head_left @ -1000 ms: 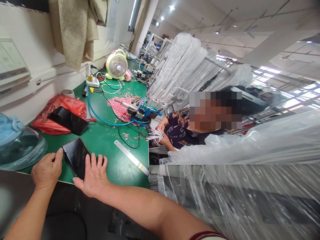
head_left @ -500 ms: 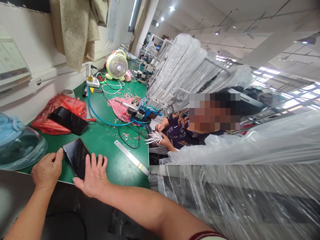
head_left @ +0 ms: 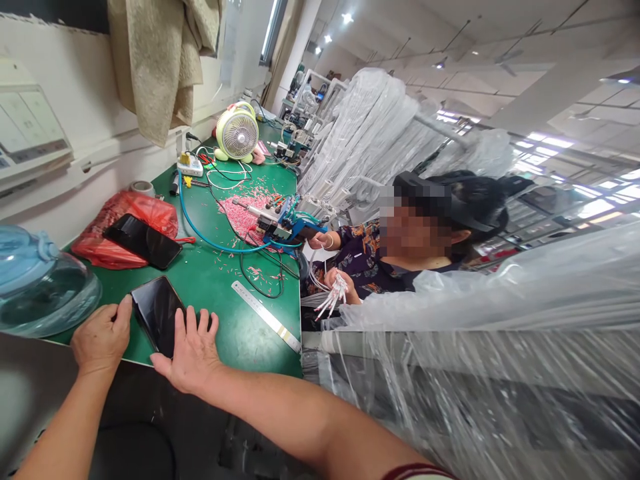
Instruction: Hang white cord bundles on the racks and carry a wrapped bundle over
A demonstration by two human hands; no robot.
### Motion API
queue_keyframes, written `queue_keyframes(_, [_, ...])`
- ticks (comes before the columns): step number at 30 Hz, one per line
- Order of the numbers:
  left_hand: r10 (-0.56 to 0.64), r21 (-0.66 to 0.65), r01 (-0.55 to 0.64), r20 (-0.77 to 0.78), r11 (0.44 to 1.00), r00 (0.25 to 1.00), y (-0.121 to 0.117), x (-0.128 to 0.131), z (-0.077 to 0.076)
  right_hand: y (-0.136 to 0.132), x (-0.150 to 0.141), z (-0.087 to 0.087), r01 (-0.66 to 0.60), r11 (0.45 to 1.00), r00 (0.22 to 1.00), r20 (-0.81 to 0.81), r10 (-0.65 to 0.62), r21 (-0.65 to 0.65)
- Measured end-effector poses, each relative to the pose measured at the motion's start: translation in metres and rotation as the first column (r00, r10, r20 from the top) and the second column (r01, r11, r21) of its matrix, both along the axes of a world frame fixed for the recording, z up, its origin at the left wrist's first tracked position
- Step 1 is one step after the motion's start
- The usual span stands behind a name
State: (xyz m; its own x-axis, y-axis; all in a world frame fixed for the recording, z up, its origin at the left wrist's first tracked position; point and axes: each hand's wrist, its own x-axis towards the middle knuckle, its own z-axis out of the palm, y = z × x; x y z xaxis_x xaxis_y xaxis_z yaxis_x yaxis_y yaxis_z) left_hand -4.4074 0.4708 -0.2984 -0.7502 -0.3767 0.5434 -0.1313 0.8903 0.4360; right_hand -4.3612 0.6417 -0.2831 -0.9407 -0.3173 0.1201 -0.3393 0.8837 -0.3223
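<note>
A dark-screened smartphone (head_left: 158, 310) lies on the green tabletop near its front edge, between my two hands. My left hand (head_left: 103, 337) is closed at its left side, the fingers curled in and the thumb against the phone's upper left edge. Along the lower right side lies my right hand (head_left: 193, 347), fingers stretched and spread, the fingertips at the phone's edge and the thumb by its bottom corner. Just beyond, a second black phone (head_left: 143, 240) rests partly on a red plastic bag (head_left: 115, 217).
A large clear water bottle (head_left: 47, 287) lies at the left. Right of the phone is a steel ruler (head_left: 265, 315). Farther back are a small machine (head_left: 285, 220) with pink scraps, a power strip (head_left: 190, 165) and a fan (head_left: 239, 135). A co-worker (head_left: 370, 257) holds white wires (head_left: 336, 293).
My hands and the phone keep their places relative to each other; the view has shifted slightly. The co-worker's head has lifted, one hand has gone toward the machine and the wire bundle has turned downward.
</note>
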Motion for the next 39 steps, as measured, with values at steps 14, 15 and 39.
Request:
queue_keyframes(14, [-0.015,-0.070,0.015,-0.001,0.997,1.000,-0.010,-0.005,-0.011,0.001,-0.001,-0.005,-0.023,1.000,0.999,-0.049,0.024,0.015])
queue_keyframes(15, [-0.012,-0.063,0.012,0.004,0.998,1.000,-0.010,-0.006,-0.011,0.001,-0.001,-0.005,-0.024,1.000,0.998,-0.052,0.025,0.015])
queue_keyframes(39, [0.037,0.115,-0.068,0.256,0.991,0.966,0.003,-0.001,0.014,-0.017,-0.007,0.017,0.053,0.997,0.999,-0.008,-0.053,0.060])
